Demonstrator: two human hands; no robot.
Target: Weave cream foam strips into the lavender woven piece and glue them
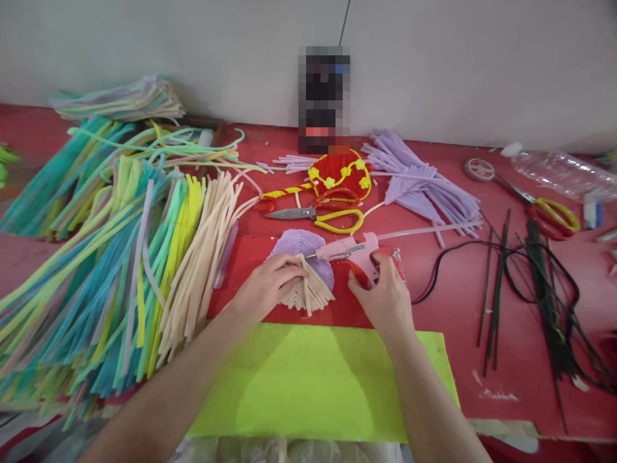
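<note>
My right hand (385,299) is wrapped around the grip of a pink hot glue gun (351,248), with a clear glue stick (424,229) sticking out of its back. Its metal nozzle points left, onto a fan-shaped pipe cleaner piece (295,240), lilac in its upper part and beige below. My left hand (267,283) pinches this piece from the left, fingertips by a beige strip on its middle line, close to the nozzle. The piece lies on a red board (255,260). What sits under my left fingers is hidden.
Colourful pipe cleaner bundles (110,276) cover the left side. Behind my hands lie scissors (332,216), a red-and-yellow pipe cleaner item (344,172) and lilac pipe cleaners (424,177). A black cord (434,263), dark stems (544,302), more scissors (549,212) and a plastic bottle (563,172) are rightward; a green mat (318,386) is nearest.
</note>
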